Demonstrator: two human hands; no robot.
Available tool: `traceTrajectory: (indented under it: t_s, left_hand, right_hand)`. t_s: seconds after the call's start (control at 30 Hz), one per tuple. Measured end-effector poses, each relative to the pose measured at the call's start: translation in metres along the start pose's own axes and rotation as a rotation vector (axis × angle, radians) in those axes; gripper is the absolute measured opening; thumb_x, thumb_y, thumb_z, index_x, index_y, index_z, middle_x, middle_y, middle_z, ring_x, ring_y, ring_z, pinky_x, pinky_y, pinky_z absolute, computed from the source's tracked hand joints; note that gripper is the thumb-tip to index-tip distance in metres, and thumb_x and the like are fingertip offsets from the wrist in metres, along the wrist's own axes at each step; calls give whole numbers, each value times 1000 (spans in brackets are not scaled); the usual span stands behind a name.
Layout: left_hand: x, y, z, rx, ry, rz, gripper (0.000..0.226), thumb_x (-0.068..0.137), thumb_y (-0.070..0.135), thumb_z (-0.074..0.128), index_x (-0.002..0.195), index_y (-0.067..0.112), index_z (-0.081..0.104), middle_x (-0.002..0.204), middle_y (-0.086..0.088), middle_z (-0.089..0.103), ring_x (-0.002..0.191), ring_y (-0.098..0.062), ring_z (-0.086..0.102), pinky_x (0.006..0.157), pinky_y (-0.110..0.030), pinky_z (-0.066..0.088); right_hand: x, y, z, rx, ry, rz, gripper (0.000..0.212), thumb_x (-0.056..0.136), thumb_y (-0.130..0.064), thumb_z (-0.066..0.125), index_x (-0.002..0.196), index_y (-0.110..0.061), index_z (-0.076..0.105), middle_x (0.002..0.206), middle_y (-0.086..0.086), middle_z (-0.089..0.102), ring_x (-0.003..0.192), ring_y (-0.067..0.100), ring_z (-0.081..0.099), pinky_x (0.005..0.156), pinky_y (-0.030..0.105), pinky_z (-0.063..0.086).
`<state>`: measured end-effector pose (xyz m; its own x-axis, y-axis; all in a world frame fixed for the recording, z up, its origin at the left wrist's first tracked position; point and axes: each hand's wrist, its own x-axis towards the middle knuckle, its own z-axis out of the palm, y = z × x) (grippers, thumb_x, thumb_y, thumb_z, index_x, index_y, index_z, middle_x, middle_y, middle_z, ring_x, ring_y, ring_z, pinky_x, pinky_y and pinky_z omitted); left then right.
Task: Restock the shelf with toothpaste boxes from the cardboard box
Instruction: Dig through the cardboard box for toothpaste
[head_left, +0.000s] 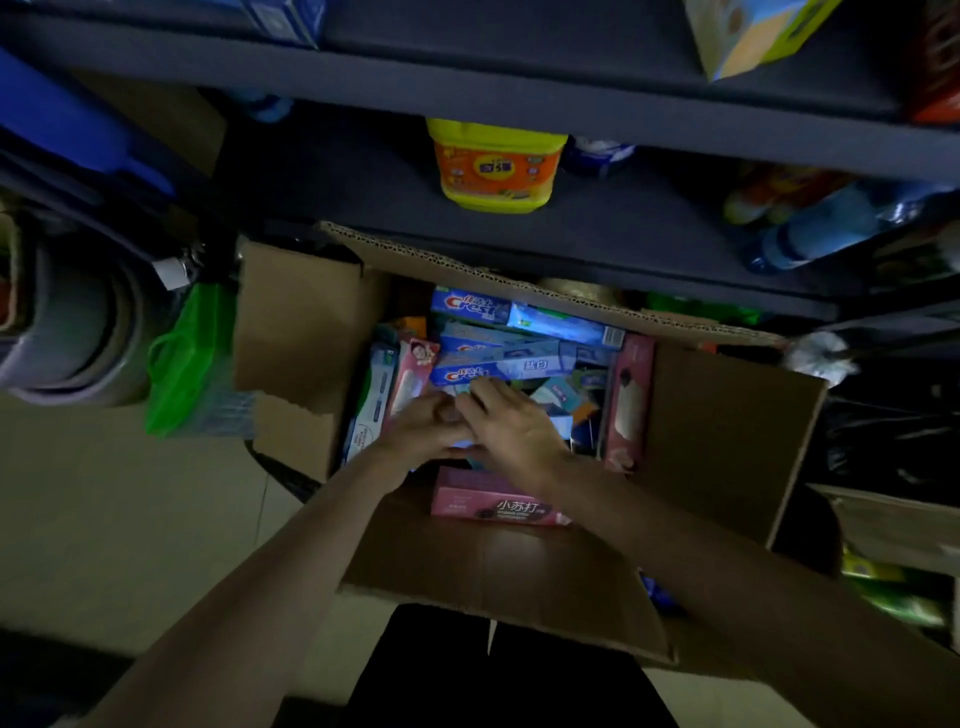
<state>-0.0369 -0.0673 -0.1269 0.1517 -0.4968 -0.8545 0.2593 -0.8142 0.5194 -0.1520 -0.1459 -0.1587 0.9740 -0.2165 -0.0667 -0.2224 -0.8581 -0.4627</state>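
An open brown corrugated cardboard box (717, 441) sits on the floor in front of a dark metal shelf (597, 234), its flaps folded outward, and it is filled with a loose jumble of long, narrow toothpaste cartons. Both hands are down inside it, side by side and touching: the left hand (423, 423) lies with its fingers curled over the pile, and the right hand (511, 421) reaches past it with its fingers laid on the blue and white printed toothpaste box (524, 366) that lies crosswise near the middle. The light is dim and the fingertips are buried among the cartons, so I cannot tell whether either hand has closed on a box or only rests on the heap. A pink toothpaste box with dark lettering (493, 501) lies along the near wall, and another pink carton (628, 400) stands on edge against the right wall. These cartons likely weigh little and are stiff along their length, but thin card dents if squeezed hard on the broad faces. The glossy print may slip, so a hold across the narrow sides near the middle should balance best. Several laid parallel could probably be lifted as one stack. A yellow plastic jug with an orange label (496, 166) stands on the shelf above.
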Motion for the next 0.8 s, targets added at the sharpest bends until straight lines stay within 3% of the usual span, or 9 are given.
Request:
traceTrajectory:
  t_s: [0.07, 0.17, 0.23, 0.3, 0.37, 0.47, 0.63, 0.73, 0.8]
  left_hand:
    - [-10, 7, -17, 168, 52, 66, 33, 77, 8, 72, 105, 11, 56, 94, 0, 62, 90, -14, 59, 66, -15, 50]
    - [-32, 17, -55, 331, 3, 98, 40, 71, 6, 76, 99, 24, 53, 92, 5, 56, 89, -11, 53, 65, -16, 43]
    - [-52, 29, -75, 273, -17, 166, 42, 72, -2, 74, 94, 26, 52, 91, 2, 55, 87, -12, 53, 62, -13, 43]
    - [-69, 44, -87, 215, -22, 228, 41, 72, -7, 71, 96, 21, 52, 89, 2, 55, 82, -9, 53, 57, -8, 44]
    - [-83, 61, -95, 216, -30, 285, 41, 73, -9, 69, 97, 20, 53, 90, 2, 56, 81, -6, 53, 57, -7, 44]
    - [-101, 82, -101, 247, -16, 389, 42, 72, -10, 69, 94, 21, 52, 88, 4, 55, 78, -3, 52, 59, -5, 43]
    - [-131, 116, -107, 298, -51, 521, 38, 69, -2, 76, 93, 17, 53, 95, 2, 56, 83, -4, 55, 64, -6, 43]
    - [-150, 139, -101, 354, -111, 555, 25, 75, -4, 70, 83, 16, 57, 84, 1, 63, 70, 6, 60, 69, -10, 45]
    - [-165, 157, -95, 316, -121, 619, 25, 78, 0, 68, 90, 19, 58, 88, 0, 66, 74, 5, 61, 74, -14, 45]
  right_hand:
    - [6, -2, -13, 125, -88, -5, 73, 53, -25, 86, 112, -14, 43, 102, 10, 55, 97, 19, 42, 79, 37, 52]
    - [9, 15, -36, 254, -452, 213, 79, 75, -32, 75, 140, -19, 32, 133, 6, 36, 122, 22, 31, 100, 38, 33]
    - [10, 23, -59, 485, -613, 432, 75, 78, -27, 74, 140, -16, 33, 126, 1, 45, 117, 20, 44, 94, 29, 40]
    - [13, 20, -83, 790, -665, 549, 56, 82, -18, 71, 132, -15, 45, 115, 0, 56, 98, 17, 58, 76, 23, 52]
    - [17, 14, -104, 921, -603, 570, 42, 84, -15, 69, 121, -8, 53, 104, 7, 64, 82, 19, 63, 62, 25, 53]
    - [24, -5, -143, 1119, -453, 609, 24, 87, -9, 63, 110, -9, 57, 80, -4, 66, 64, 6, 60, 57, 16, 48]
    - [22, -28, -211, 1231, -186, 602, 17, 87, -8, 60, 103, -14, 62, 86, 5, 65, 63, 6, 61, 60, 15, 49]
    - [25, -45, -260, 1271, -2, 579, 3, 87, -10, 61, 89, -12, 62, 88, 10, 64, 66, 10, 61, 60, 16, 49]
    - [33, -65, -289, 1228, 106, 512, 9, 87, -9, 60, 78, -10, 57, 86, 12, 62, 65, 11, 58, 54, 16, 48]
